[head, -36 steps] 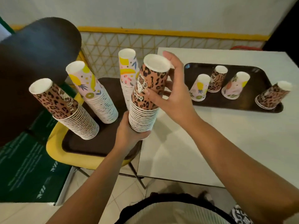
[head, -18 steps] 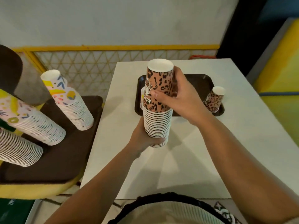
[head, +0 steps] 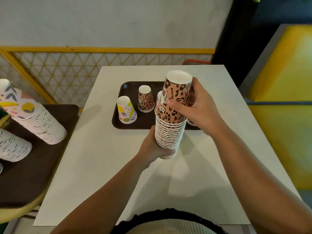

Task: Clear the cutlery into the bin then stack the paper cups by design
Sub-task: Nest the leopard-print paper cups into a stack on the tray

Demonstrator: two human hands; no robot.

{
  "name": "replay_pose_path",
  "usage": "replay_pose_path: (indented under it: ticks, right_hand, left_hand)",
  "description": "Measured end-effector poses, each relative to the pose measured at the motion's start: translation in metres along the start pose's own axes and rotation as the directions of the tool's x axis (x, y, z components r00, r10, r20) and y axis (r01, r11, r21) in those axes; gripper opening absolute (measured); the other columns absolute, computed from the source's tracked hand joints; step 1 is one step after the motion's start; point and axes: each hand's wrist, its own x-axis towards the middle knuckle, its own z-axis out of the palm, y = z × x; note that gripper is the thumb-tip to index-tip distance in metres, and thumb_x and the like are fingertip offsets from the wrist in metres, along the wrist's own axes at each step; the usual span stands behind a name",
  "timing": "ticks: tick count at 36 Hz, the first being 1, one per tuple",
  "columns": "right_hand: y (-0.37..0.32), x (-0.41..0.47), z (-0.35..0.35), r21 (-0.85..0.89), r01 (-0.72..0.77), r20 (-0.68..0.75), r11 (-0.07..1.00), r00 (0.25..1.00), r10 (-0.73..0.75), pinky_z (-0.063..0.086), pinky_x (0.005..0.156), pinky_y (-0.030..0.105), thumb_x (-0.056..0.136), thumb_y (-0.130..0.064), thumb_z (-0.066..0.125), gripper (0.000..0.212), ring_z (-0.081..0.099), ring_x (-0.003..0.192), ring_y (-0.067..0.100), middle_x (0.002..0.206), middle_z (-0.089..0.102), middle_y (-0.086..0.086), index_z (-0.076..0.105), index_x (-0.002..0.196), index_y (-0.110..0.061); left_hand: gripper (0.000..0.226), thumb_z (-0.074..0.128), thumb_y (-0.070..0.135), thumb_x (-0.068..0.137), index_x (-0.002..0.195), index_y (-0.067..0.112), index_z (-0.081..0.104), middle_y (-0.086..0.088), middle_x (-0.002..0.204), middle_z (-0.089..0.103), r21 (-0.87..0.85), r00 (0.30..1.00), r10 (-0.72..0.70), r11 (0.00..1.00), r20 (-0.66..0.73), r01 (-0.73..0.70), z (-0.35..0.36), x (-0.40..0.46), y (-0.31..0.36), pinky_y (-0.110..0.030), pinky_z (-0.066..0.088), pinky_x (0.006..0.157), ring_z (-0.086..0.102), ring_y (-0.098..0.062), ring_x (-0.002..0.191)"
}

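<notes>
I hold a tall stack of upside-down leopard-print paper cups (head: 170, 125) above the white table (head: 104, 166). My left hand (head: 152, 149) grips the stack's lower end, and my right hand (head: 197, 108) grips its top cup. Behind the stack lies a dark tray (head: 128, 124) with a single leopard cup (head: 146, 100) and a yellow fruit-print cup (head: 126, 110), both upside down. Parts of other cups on the tray peek out behind the stack and my right hand.
On the left a second dark tray (head: 42, 166) rests on a yellow seat and carries a colourful-print cup stack (head: 33, 115) and another stack (head: 11, 147). A yellow lattice railing (head: 84, 71) runs behind the table. A yellow panel stands at right.
The view has swung right and the leopard stack has moved with both hands from beside the left tray to above the table, in front of the tray of single cups.
</notes>
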Motion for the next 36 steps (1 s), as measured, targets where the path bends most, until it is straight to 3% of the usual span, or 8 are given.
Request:
replay_pose_path:
  ticks: [4,11,16,22,26,29,33,36]
  right_hand:
    - [0.005,0.006,0.000,-0.004,-0.016,-0.056,1.000,0.998,0.016,0.047,0.086,0.017,0.072,-0.035,0.075,0.068,0.055,0.106,0.003,0.113,0.056,-0.015,0.041,0.130,-0.024]
    - [0.009,0.019,0.000,-0.001,-0.055,-0.111,0.998,0.992,0.055,0.049,0.092,0.029,0.075,-0.034,0.073,0.068,0.055,0.113,0.010,0.124,0.058,-0.006,0.039,0.133,-0.023]
    - [0.012,0.031,-0.004,0.063,-0.090,-0.194,0.994,0.976,0.100,0.045,0.077,0.012,0.077,-0.031,0.070,0.059,0.056,0.099,-0.002,0.108,0.056,-0.019,0.042,0.128,-0.025]
    - [0.014,0.043,-0.022,0.329,-0.027,-0.332,0.944,0.933,0.142,0.054,0.089,0.043,0.069,-0.042,0.068,0.063,0.062,0.107,0.015,0.115,0.064,-0.001,0.049,0.122,-0.014]
    - [0.018,0.052,-0.042,0.495,0.087,-0.441,0.865,0.882,0.164,0.054,0.087,0.043,0.073,-0.034,0.064,0.049,0.062,0.107,0.021,0.110,0.063,0.003,0.048,0.114,-0.012]
    - [0.037,0.060,-0.050,0.410,0.087,-0.543,0.908,0.823,0.166,0.052,0.090,0.042,0.075,-0.034,0.067,0.059,0.059,0.113,0.022,0.117,0.059,0.007,0.043,0.122,-0.008]
    - [0.084,0.066,-0.043,0.194,-0.060,-0.593,0.979,0.788,0.166,0.051,0.087,0.020,0.078,-0.026,0.071,0.062,0.057,0.109,0.007,0.120,0.057,0.004,0.039,0.128,-0.007]
    - [0.117,0.064,-0.032,0.044,-0.166,-0.576,0.985,0.802,0.161,0.052,0.091,0.032,0.075,-0.030,0.073,0.063,0.057,0.110,0.011,0.121,0.057,0.003,0.042,0.126,-0.009]
  left_hand:
    - [0.090,0.088,0.000,0.056,0.126,0.035,0.043,0.009,0.118,0.063,0.040,1.000,-0.001,0.999,0.022,0.000,-0.003,0.008,0.001,-0.024,0.052,0.081,0.058,-0.008,0.109]
    - [0.087,0.089,0.011,0.054,0.121,0.042,0.042,0.010,0.116,0.063,0.121,0.998,-0.013,0.993,0.069,0.005,-0.010,0.026,0.000,-0.031,0.054,0.084,0.059,-0.009,0.109]
    - [0.090,0.088,0.008,0.059,0.123,0.043,0.036,0.013,0.114,0.060,0.152,0.996,-0.005,0.988,0.093,-0.009,-0.010,0.040,-0.001,-0.022,0.050,0.079,0.056,-0.005,0.104]
    - [0.093,0.089,0.012,0.059,0.129,0.042,0.036,0.013,0.116,0.061,0.151,0.995,0.005,0.988,0.097,-0.020,-0.008,0.052,-0.007,-0.025,0.051,0.082,0.058,-0.005,0.106]
    - [0.092,0.089,0.018,0.054,0.125,0.044,0.036,0.024,0.107,0.059,0.131,0.997,0.003,0.991,0.079,-0.013,-0.007,0.058,-0.010,-0.019,0.049,0.077,0.056,0.006,0.100]
    - [0.091,0.088,0.025,0.050,0.123,0.044,0.037,0.025,0.107,0.060,0.117,0.999,0.000,0.993,0.049,-0.005,-0.006,0.061,-0.012,-0.026,0.050,0.081,0.057,0.005,0.102]
    - [0.095,0.088,0.033,0.044,0.124,0.042,0.038,0.023,0.110,0.060,0.139,0.999,0.004,0.990,0.037,-0.009,-0.006,0.066,-0.015,-0.031,0.050,0.087,0.058,0.001,0.104]
    - [0.095,0.092,0.014,0.054,0.130,0.033,0.038,0.020,0.113,0.058,0.182,0.999,0.025,0.983,0.040,-0.032,-0.005,0.069,-0.018,-0.030,0.048,0.090,0.058,-0.004,0.104]
